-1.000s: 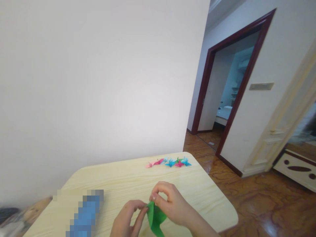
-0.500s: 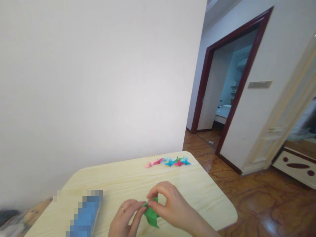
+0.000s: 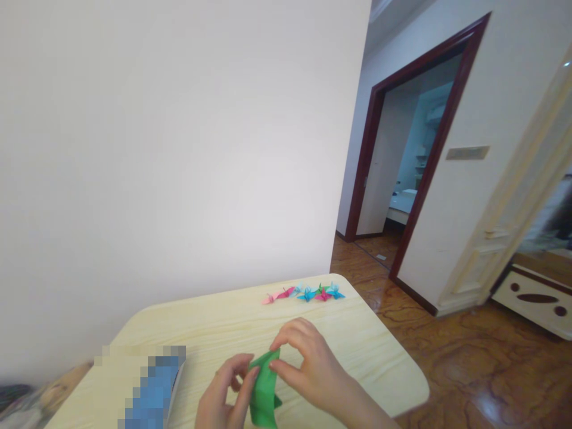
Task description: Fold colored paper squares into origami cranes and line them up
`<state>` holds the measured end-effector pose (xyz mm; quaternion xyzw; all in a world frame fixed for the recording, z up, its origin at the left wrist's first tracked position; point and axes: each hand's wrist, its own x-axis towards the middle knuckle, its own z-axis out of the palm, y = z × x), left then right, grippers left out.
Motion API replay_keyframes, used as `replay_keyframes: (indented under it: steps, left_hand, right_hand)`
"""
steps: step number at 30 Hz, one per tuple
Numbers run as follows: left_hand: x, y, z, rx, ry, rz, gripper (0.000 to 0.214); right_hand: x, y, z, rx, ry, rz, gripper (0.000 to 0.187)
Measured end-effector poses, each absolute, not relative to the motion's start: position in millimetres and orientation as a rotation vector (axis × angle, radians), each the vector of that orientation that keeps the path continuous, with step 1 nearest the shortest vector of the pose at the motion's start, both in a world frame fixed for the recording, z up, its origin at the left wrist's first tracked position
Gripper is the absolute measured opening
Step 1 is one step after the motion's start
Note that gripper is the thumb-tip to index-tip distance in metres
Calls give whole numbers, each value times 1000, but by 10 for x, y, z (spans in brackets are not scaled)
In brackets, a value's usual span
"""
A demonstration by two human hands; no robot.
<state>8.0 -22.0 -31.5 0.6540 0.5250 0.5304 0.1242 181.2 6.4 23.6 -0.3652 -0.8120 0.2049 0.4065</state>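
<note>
Between the two hands, a folded sheet of green origami paper point(image 3: 263, 390), its long axis close to upright in view, the narrow lower end pointing toward the near edge of the worktop point(image 3: 379, 363) and cut off by the bottom of the view. Left hand point(image 3: 218, 396) on the sheet's left side, fingers curled, thumb pressed against its upper part: a closed grip on the paper. Right hand point(image 3: 313, 372) on the opposite side, arched over the top corner, thumb and forefinger pinching it: likewise a closed grip, the exact contact partly hidden by the fold. Neither hand clearly nearer the sheet; right forearm coming in from the lower right. Sheet held above the worktop, any contact with the surface impossible to tell. Open room on the far side, up to a row of paper cranes point(image 3: 304, 294) near the far edge, well apart from the hands. Left of the left hand, a blurred blue object point(image 3: 154, 387). Past the worktop's right edge, a wood floor point(image 3: 456, 369).
</note>
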Motion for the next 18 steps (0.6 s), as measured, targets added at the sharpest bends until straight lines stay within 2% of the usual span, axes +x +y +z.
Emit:
replay_keyframes:
  steps: [6,12,18]
  left_hand:
    - [74,-228,-349,2097,1395,1558,22]
    - [40,-196,-406,2202,1464,1571,19]
    - [35,-203,-409,2293,1475,1542,21]
  right_hand:
    - [1781,86,164,-1007,-1950,539,23]
    - [1760,85,168,-1045,-1906,593,17]
    - [1732,104,156,-1029,-1829,746,21]
